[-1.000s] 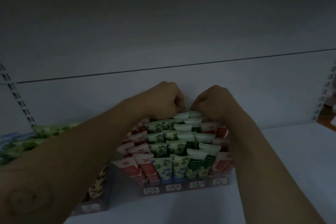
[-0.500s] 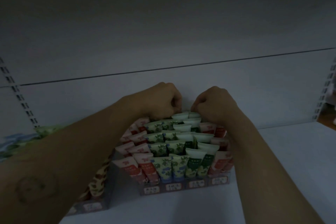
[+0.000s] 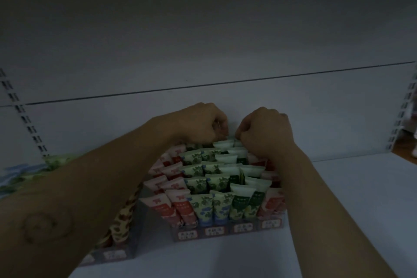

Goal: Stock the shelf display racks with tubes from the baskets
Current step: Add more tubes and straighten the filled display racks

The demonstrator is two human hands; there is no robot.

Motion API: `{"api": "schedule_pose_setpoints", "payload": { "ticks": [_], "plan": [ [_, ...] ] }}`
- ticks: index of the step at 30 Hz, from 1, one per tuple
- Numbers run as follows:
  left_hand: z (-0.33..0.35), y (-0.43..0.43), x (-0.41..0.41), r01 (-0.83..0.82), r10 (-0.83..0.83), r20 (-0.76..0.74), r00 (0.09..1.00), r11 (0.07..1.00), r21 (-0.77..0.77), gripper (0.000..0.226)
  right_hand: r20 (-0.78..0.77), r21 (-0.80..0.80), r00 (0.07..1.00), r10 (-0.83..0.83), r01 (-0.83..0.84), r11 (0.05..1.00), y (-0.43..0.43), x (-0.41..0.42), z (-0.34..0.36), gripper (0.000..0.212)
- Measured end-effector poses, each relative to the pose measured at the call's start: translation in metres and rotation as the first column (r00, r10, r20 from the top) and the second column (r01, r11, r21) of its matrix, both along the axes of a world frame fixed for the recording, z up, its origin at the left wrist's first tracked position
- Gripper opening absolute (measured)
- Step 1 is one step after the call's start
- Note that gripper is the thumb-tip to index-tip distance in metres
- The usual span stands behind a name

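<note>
The left hand [image 3: 200, 124] and right hand [image 3: 265, 131], curled and nearly touching, meet at the back-row tubes [image 3: 223, 143] of the display rack [image 3: 225, 231], probably seating one upright; any pinch is hidden.

- The tubes [image 3: 223, 187] are seen to be of soft printed plastic, with a faint satin sheen on their flat crimped ends.
- The display rack [image 3: 153, 219] is formed of smooth, translucent grey plastic sheet.
- Small matt labels [image 3: 214, 231], paper by the look of them, are fixed along its front edge.
- The shelf [image 3: 349, 198] is finished in a smooth, matt white coat, apparently over metal.
- The back panel [image 3: 203, 40] is coated in the same smooth matt finish.
- The slotted upright [image 3: 24, 117] appears to be painted metal.
</note>
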State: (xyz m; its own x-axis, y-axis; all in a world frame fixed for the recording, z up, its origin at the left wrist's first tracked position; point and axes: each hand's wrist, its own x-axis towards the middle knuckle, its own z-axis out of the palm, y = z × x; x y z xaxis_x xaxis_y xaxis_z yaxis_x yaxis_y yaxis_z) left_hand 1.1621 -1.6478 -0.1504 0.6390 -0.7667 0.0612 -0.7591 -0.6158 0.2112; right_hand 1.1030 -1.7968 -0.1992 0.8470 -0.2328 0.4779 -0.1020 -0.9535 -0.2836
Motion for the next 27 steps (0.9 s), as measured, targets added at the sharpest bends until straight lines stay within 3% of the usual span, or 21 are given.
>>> {"api": "schedule_pose_setpoints", "payload": {
  "ticks": [4,14,23,27],
  "plan": [
    [0.0,-0.003,0.003,0.011,-0.011,0.003,1.0,1.0,0.026,0.021,0.003,0.0,1.0,0.015,-0.015,1.0,0.001,0.0,0.0,0.023],
    [-0.01,-0.006,0.003,0.042,-0.038,0.079,0.996,0.998,-0.053,0.02,0.015,-0.005,1.0,-0.002,0.002,1.0,0.004,0.0,0.0,0.021],
    [-0.012,-0.002,0.004,0.036,-0.03,0.052,0.998,0.992,-0.119,0.019,0.0,0.025,1.0,0.004,-0.004,1.0,0.006,-0.004,0.003,0.019],
    [-0.011,0.003,0.004,0.02,-0.02,-0.002,1.0,0.994,-0.109,0.02,-0.039,0.139,0.996,0.076,-0.07,0.988,0.004,-0.005,0.008,0.02]
  ]
}}
